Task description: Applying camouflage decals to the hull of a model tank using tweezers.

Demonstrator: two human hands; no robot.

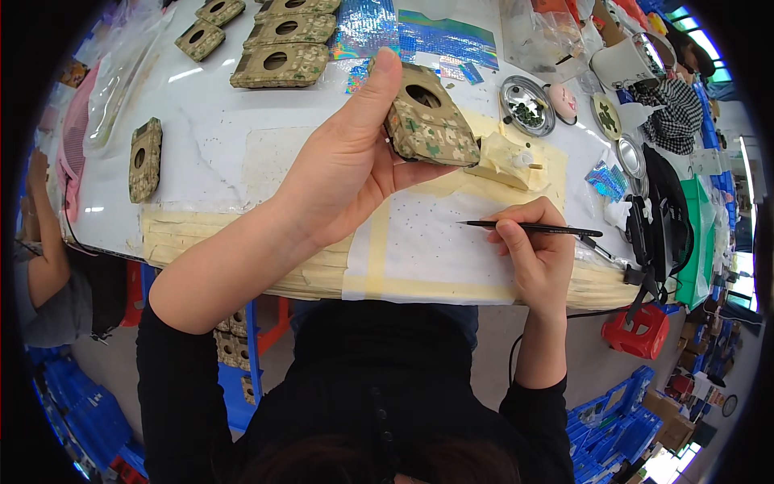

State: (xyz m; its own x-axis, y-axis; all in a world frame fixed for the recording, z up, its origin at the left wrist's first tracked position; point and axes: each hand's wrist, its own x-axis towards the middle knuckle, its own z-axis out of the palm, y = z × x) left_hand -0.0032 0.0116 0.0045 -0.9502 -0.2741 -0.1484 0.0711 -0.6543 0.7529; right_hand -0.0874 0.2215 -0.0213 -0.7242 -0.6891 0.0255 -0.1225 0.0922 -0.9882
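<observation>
My left hand (343,165) is closed on a camouflage-patterned model tank hull (431,129), thumb on its upper edge and fingers beneath. A round hole shows in the hull's top, and it is held tilted above the table. Low over a speckled white sheet (435,246), my right hand (534,254) pinches a thin black paintbrush (536,228), its fine tip pointing left. The tip is apart from the hull. Just beyond the brush stands a block wrapped in cream tape (506,165), with a small white nozzle-like piece on it.
Several similar hulls (282,63) lie at the back left, one more (146,161) at far left. Shiny holographic film (447,40) lies behind. A round metal dish (528,105) holds small dark green bits. A green bin (695,242) edges the right. Another person's arm (48,242) shows at left.
</observation>
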